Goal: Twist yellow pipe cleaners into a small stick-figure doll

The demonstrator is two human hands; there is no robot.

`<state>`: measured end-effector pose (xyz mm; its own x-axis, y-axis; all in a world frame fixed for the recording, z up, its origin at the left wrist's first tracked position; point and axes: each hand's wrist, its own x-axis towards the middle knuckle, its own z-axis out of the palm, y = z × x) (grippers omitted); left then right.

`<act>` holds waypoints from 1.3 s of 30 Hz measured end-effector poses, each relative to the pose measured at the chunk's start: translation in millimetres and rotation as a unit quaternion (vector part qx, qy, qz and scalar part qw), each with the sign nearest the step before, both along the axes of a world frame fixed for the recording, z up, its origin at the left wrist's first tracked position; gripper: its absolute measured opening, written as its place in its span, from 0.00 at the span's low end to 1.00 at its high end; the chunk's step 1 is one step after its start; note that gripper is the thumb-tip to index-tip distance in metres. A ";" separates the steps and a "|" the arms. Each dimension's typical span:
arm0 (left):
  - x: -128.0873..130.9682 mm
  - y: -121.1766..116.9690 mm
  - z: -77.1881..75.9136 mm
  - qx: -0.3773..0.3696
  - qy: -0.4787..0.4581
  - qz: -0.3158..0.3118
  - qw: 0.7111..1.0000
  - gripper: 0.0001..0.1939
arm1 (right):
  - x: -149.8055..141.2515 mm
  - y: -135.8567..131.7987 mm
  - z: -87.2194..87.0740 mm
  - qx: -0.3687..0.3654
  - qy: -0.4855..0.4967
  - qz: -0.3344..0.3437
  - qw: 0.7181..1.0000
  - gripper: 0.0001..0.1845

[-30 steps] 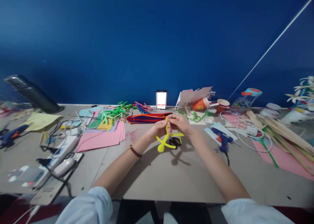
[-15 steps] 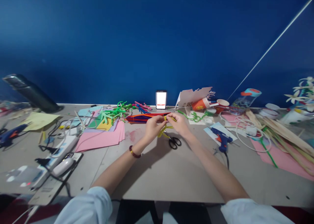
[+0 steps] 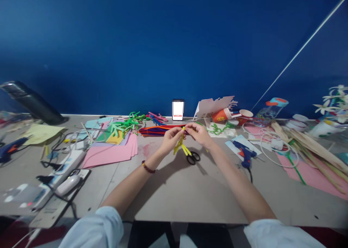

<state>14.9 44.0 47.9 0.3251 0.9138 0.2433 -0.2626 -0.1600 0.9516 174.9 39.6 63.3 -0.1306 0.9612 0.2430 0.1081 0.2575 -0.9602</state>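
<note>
Sleeves: light blue, the left sleeve (image 3: 95, 226) and right sleeve (image 3: 280, 233) at the near edge of the view
Tabletop: grey-beige tabletop (image 3: 174, 197), bare between the forearms
Smartphone: at the near left, a smartphone (image 3: 47, 217) lies flat with a white computer mouse (image 3: 68, 185) on it, just beside a power strip (image 3: 63, 170)
Bracelet: dark red beaded bracelet (image 3: 148, 167) on the left wrist
Scissors: black-handled scissors (image 3: 193, 158) on the tabletop, handles towards the person, blades hidden behind the yellow strands
Yellow pipe-cleaner piece: the yellow pipe-cleaner piece (image 3: 181, 143) hangs between the two hands, its strands pointing down over the scissors
Left hand: left hand (image 3: 172, 139) in a narrow pinch on the upper end of the yellow pipe-cleaner piece
Right hand: right hand (image 3: 200, 133) pinching at the same upper end, fingertips nearly meeting the left ones
Glue guns: a blue glue gun (image 3: 246, 153) to the right, partly over a pale blue sheet (image 3: 231, 145); another blue glue gun (image 3: 12, 149) at the far left side
Pink paper: pink sheets (image 3: 111, 153) to the left, another pink sheet (image 3: 320, 172) under dried stalks at the right
Pipe cleaners: a red, orange and purple bundle (image 3: 157, 131) lies just beyond the hands, with a green pipe-cleaner pile (image 3: 127, 124) to its left
Paper cup: orange-red paper cup (image 3: 221, 115) tipped on its side by a torn white card (image 3: 212, 104)
Upright phone: phone with a lit screen (image 3: 178, 110), standing before the blue wall (image 3: 174, 52)
</note>
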 end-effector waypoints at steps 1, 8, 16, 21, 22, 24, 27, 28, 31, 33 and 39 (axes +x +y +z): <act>-0.2 0.8 -1.3 -0.012 -0.015 -0.016 1.000 0.16 | 0.0 0.2 -0.5 -0.007 0.006 0.005 1.000 0.14; 2.4 6.3 -13.3 -0.139 -0.119 -0.106 0.977 0.17 | -5.0 1.5 -8.2 -0.094 0.104 0.062 0.988 0.19; 1.7 8.5 -17.7 -0.139 -0.086 -0.165 0.973 0.20 | -4.6 2.3 -10.4 -0.167 0.157 0.099 0.968 0.20; -2.5 12.0 -14.7 -0.102 -0.024 -0.086 0.991 0.16 | -5.3 3.1 -9.1 -0.116 0.099 0.026 0.988 0.17; -2.7 12.7 -14.6 -0.086 -0.006 -0.061 0.994 0.15 | -6.4 3.1 -9.7 -0.103 0.084 0.009 0.991 0.16; -2.0 13.9 -15.7 -0.049 0.014 -0.007 0.999 0.15 | -9.4 2.8 -11.6 -0.077 0.060 -0.028 0.995 0.15; 0.7 15.2 -19.4 -0.010 0.018 0.058 0.998 0.17 | -14.8 2.4 -15.3 -0.049 0.042 -0.078 0.995 0.13; 1.5 15.2 -20.4 0.001 0.025 0.073 0.997 0.17 | -16.4 2.3 -16.4 -0.047 0.041 -0.087 0.994 0.13; 2.8 13.3 -20.8 0.033 0.056 0.110 0.992 0.16 | -19.0 2.2 -17.8 -0.056 0.050 -0.091 0.993 0.13; 2.7 11.2 -18.7 0.038 0.060 0.118 0.990 0.15 | -18.1 2.1 -16.7 -0.065 0.060 -0.080 0.993 0.14; 0.5 9.6 -11.4 -0.036 0.012 0.012 0.999 0.16 | -3.3 1.2 -6.7 -0.072 0.032 0.001 0.997 0.17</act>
